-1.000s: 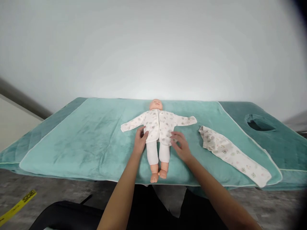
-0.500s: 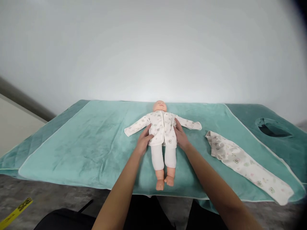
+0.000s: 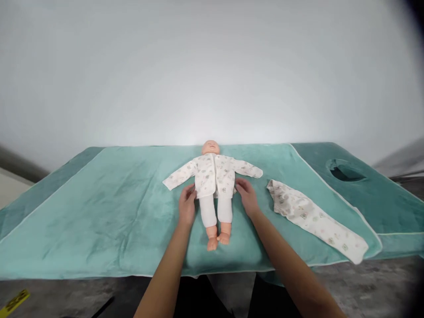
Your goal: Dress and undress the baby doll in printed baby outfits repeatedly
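Observation:
A baby doll (image 3: 210, 212) lies on its back, head toward the wall and bare feet toward me. It wears a white printed jacket (image 3: 206, 174) with both sleeves spread outward, over a white cloth body and legs. My left hand (image 3: 187, 205) rests beside the doll's left-of-view hip, its slightly curled fingers by the jacket's lower side edge. On the opposite side my right hand (image 3: 247, 196) has its fingers apart, the tips close to the jacket's hem. Whether the fingertips touch the cloth is hard to tell. Matching printed pants (image 3: 318, 221) lie flat at the right.
A light green cover (image 3: 132, 198) with white piping lies over a darker green padded bed (image 3: 384, 194). An oval hole (image 3: 346, 172) opens in the bed at the right. Behind stands a plain white wall (image 3: 212, 70). A yellow strip (image 3: 15, 302) marks the floor.
Both my hands have slid down the doll's sides from the chest toward the hips and moved slightly outward. The camera view has shifted, so everything sits further left.

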`<state>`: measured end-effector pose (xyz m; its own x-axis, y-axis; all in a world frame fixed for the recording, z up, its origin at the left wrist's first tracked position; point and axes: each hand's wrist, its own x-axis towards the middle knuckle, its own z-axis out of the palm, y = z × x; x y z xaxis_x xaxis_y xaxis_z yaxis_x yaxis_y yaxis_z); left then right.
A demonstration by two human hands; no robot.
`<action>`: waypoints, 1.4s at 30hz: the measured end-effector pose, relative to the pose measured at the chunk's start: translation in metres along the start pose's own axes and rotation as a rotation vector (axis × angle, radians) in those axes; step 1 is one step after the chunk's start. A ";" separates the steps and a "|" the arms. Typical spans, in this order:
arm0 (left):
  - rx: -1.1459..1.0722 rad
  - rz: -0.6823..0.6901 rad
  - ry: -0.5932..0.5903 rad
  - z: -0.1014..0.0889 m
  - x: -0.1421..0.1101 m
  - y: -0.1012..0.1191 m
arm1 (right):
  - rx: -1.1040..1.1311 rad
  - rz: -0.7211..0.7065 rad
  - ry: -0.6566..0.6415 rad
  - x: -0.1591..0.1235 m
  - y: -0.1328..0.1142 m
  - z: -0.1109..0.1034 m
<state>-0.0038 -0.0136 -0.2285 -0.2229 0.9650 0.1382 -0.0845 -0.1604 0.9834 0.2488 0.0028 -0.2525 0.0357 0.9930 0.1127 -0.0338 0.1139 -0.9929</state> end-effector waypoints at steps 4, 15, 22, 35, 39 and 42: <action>0.311 0.106 -0.054 -0.023 -0.050 -0.004 | -0.287 -0.080 0.050 -0.056 0.000 -0.072; 0.451 0.168 -0.076 -0.013 -0.137 -0.011 | -1.572 -0.324 -0.104 -0.100 -0.072 -0.173; 0.344 0.233 -0.295 0.030 -0.137 0.046 | -0.765 -0.486 -0.317 -0.092 -0.173 -0.075; 0.005 0.199 -0.224 0.074 -0.008 0.169 | -0.087 -0.176 -0.492 -0.014 -0.200 -0.001; -0.121 0.023 -0.206 0.059 0.010 0.181 | -0.435 -0.248 -0.496 0.002 -0.201 0.003; 0.035 -0.045 -0.504 0.049 0.002 0.188 | -0.237 -0.228 -0.417 0.006 -0.207 0.009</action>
<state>0.0277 -0.0312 -0.0379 0.2773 0.9523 0.1269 -0.0488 -0.1180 0.9918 0.2472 -0.0149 -0.0455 -0.3858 0.8777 0.2844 0.1571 0.3663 -0.9171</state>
